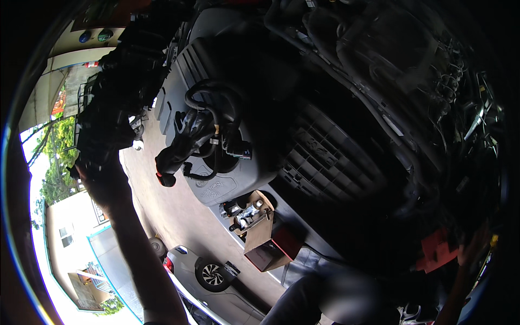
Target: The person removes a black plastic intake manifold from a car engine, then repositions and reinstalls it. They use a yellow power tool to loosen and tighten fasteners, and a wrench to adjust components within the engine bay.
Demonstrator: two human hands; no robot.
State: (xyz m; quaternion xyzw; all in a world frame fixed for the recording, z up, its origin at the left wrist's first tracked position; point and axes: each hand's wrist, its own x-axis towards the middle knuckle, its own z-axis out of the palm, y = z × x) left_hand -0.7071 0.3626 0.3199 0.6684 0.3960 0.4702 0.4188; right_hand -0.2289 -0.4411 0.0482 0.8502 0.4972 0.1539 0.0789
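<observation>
My left forearm rises from the lower edge to my left hand (105, 187), which meets the lower end of a large, jagged black part (116, 100). Its fingers are lost in shadow. At the far right, my right hand (474, 246) is beside a red piece (437, 252); darkness hides how its fingers lie. Between the hands is a grey engine cover (219, 184). A black wiring harness (214, 122) with connectors lies over it, one end of a thick black hose-like piece (168, 173) showing red.
Below the cover sit an open cardboard box (262, 230) of small parts and a red-sided box (281, 249). A dark lattice panel (330, 157) and hoses (368, 103) fill the right. Another person in grey (295, 303) is at the bottom. A silver car (222, 298) stands outside.
</observation>
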